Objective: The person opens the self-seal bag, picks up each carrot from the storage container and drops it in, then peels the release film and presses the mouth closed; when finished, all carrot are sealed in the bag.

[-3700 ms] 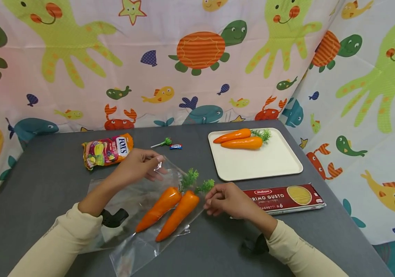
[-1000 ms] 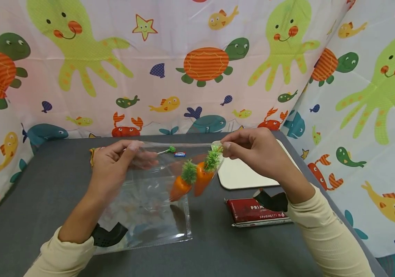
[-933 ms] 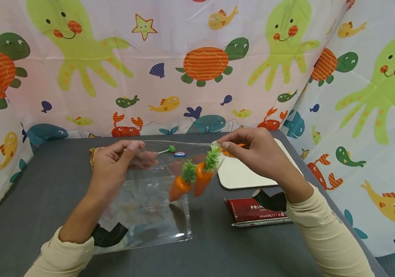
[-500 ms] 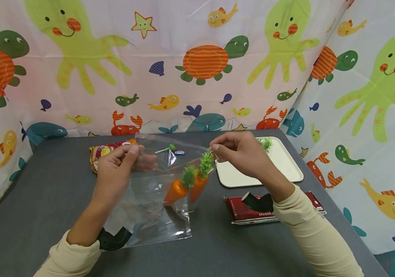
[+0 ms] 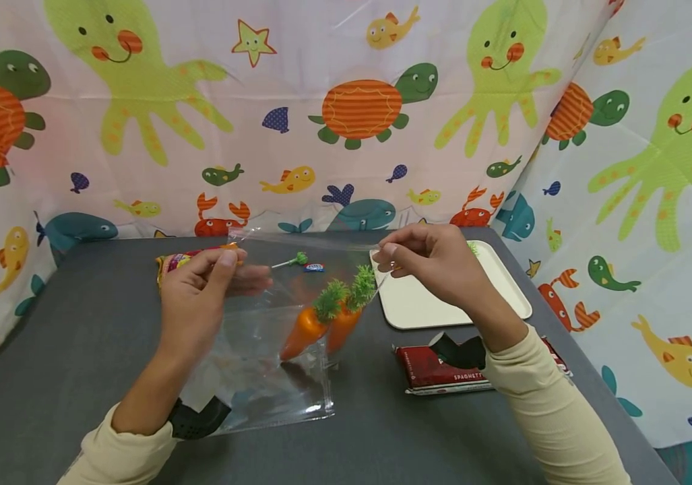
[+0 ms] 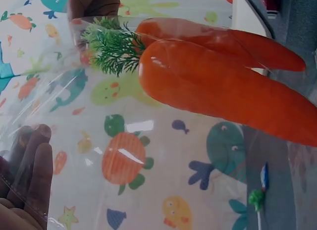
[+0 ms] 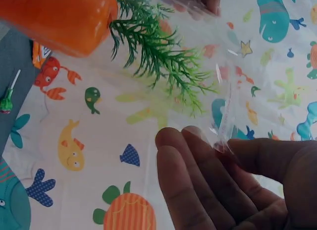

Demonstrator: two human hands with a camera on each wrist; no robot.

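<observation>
A clear plastic bag (image 5: 261,289) hangs upright between both hands, its top edge stretched across. Two orange carrots (image 5: 306,333) with leafy green tops (image 5: 360,286) are inside it, leaning together on the right side. The left hand (image 5: 200,289) pinches the left upper edge between thumb and index finger, other fingers extended behind the film. At the opposite upper corner, the right hand (image 5: 430,259) pinches the film; the right wrist view shows its thumb (image 7: 262,155) against the edge. Underneath, a second clear bag (image 5: 273,404) lies flat on the grey table (image 5: 376,438).
A cream tray (image 5: 424,303) stands back right, with greenery (image 5: 473,248) showing past the right hand. In front lies a red spaghetti pack (image 5: 421,370). Behind the raised bag are a green lollipop (image 5: 300,259), a small blue-wrapped sweet (image 5: 314,268) and a colourful sweets bag (image 5: 172,266).
Since the oldest frame, the bag with the carrots has been raised upright and the right hand has taken its corner. Over the last half second the right hand shifted slightly right, pulling the edge straighter.
</observation>
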